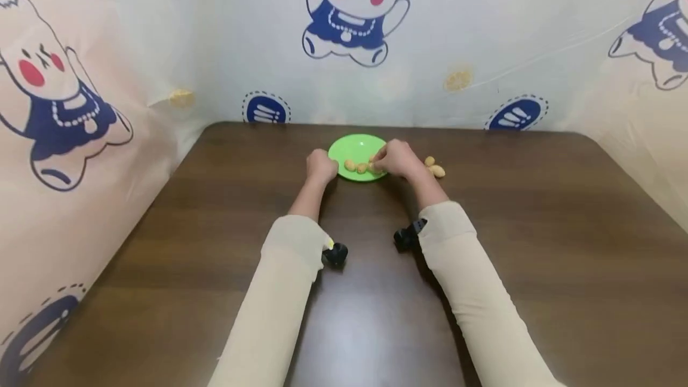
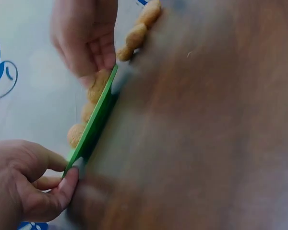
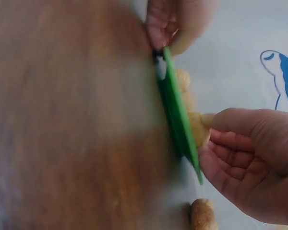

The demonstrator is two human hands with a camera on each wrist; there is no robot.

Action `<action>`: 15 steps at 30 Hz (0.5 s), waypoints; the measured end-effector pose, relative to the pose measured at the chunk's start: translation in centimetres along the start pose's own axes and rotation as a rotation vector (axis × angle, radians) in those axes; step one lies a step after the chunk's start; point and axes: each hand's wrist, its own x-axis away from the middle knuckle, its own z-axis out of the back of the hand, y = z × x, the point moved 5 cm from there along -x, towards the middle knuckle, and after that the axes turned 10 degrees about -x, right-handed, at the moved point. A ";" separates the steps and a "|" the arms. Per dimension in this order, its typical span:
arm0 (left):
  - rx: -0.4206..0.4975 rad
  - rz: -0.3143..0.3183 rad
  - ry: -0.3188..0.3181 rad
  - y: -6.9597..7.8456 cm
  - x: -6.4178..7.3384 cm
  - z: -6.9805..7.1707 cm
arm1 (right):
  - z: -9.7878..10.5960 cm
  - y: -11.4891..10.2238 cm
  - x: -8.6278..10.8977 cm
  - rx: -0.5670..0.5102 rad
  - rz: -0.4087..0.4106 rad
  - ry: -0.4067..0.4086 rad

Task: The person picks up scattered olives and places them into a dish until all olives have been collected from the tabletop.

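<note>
The green plate (image 1: 352,145) lies toward the far side of the table, with several unshelled peanuts (image 1: 361,168) grouped on its near half. My left hand (image 1: 321,167) pinches the plate's left rim between thumb and fingers; the left wrist view shows the thumb (image 2: 67,187) at the rim's underside. Over the right part of the plate, my right hand (image 1: 398,158) pinches a peanut (image 3: 198,129) between thumb and fingertips, low by the plate's surface. More peanuts (image 1: 438,171) rest on the table just right of that hand.
A dark brown wooden table (image 1: 537,255) spans the area, with its far edge against a cartoon-printed cloth (image 1: 215,28). Black wrist cameras (image 1: 335,254) sit at both sleeve cuffs, above the tabletop between the forearms.
</note>
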 end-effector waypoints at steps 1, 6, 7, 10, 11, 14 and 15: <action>0.003 0.013 -0.020 0.1 -0.1 -0.1 | 0.0 0.1 0.0 0.002 -0.010 -0.008; 0.016 0.043 -0.044 -0.5 -0.1 -0.7 | -0.1 0.9 -0.1 -0.012 -0.023 0.014; 0.018 0.039 -0.047 -0.6 -0.1 -0.7 | -0.1 1.0 -0.2 -0.012 -0.022 0.016; 0.012 0.026 -0.065 -0.7 0.0 -0.7 | 0.0 1.3 -0.3 -0.001 -0.028 0.020; 0.019 0.026 -0.076 -0.7 0.1 -0.7 | 0.0 1.3 -0.3 0.004 -0.030 0.018; 0.029 0.013 -0.079 -0.6 -0.1 -0.2 | 0.3 1.1 -0.6 0.010 -0.016 0.018; 0.034 0.010 -0.076 -0.6 -0.2 0.0 | 0.4 0.9 -0.7 0.009 -0.012 0.018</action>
